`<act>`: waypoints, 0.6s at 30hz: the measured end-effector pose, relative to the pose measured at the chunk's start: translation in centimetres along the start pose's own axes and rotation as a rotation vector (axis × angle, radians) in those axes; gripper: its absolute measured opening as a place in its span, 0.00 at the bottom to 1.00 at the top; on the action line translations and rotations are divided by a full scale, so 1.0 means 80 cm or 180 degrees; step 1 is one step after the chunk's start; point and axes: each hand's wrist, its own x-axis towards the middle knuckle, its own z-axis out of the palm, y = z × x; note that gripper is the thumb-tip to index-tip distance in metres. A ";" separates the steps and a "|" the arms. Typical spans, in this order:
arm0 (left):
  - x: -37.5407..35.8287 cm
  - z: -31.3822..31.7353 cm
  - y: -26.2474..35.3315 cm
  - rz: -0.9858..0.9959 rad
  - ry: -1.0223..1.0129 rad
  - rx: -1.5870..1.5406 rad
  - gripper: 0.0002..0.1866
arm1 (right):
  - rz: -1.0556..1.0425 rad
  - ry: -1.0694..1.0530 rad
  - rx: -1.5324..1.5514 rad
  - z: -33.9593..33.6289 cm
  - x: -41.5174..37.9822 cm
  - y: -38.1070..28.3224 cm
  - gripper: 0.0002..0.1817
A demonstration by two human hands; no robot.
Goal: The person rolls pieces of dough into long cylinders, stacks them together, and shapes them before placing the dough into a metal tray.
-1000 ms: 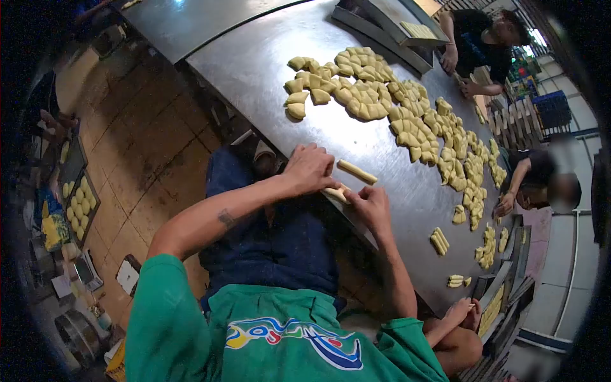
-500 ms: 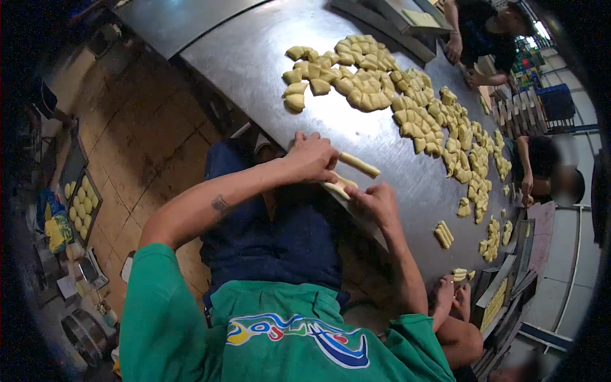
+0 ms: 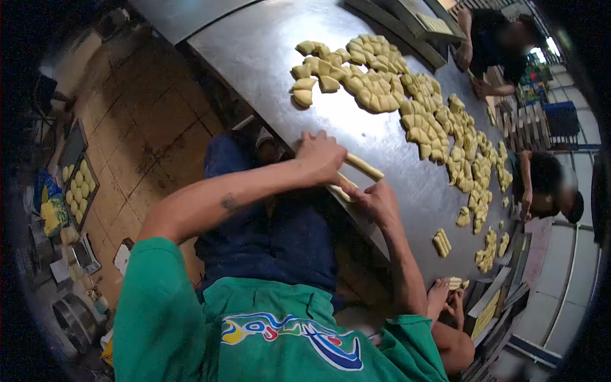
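My left hand [image 3: 321, 157] is at the near edge of the steel table [image 3: 254, 70], its fingers bent over the left end of a flattened dough strip [image 3: 342, 192]. The right end of that strip is pinched by my right hand [image 3: 377, 202]. Just beyond both hands lies a rolled dough stick [image 3: 365, 167], parallel to the strip. Part of the strip is hidden under my fingers. Farther up the table, many cut dough pieces [image 3: 375, 92] lie in a long spread.
Short dough rolls [image 3: 442, 242] lie to the right. A co-worker's hands [image 3: 439, 296] handle dough at lower right. Other people stand across the table. Metal trays [image 3: 414, 32] rest at the top. A tray of dough balls [image 3: 81, 191] is on the floor.
The view has shifted slightly. My right hand has closed in a little on my left hand, and both still hold the dough strip at the table edge.
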 end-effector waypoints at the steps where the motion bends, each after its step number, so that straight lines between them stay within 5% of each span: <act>1: -0.006 0.003 -0.008 0.0202 0.0248 -0.0018 0.26 | 0.0057 -0.0007 0.0022 0.003 -0.006 0.009 0.37; 5: 0.003 -0.020 -0.026 0.0214 -0.0343 -0.0325 0.22 | -0.0043 -0.0073 0.0180 -0.012 0.009 0.026 0.41; 9: -0.001 0.001 -0.015 0.0087 0.0271 -0.0147 0.20 | 0.0081 0.0266 -0.0426 -0.002 -0.005 -0.009 0.43; 13: -0.001 -0.004 -0.036 0.0361 0.0198 -0.0367 0.22 | 0.0220 0.0110 0.0197 -0.002 0.003 0.023 0.40; 16: -0.002 -0.016 -0.031 0.0504 0.0103 -0.0196 0.27 | -0.1213 0.0496 -0.0197 -0.003 -0.016 0.029 0.39; 18: -0.003 -0.017 -0.022 0.0560 0.0078 -0.0042 0.30 | -0.1144 0.0534 -0.0385 -0.002 -0.007 0.026 0.40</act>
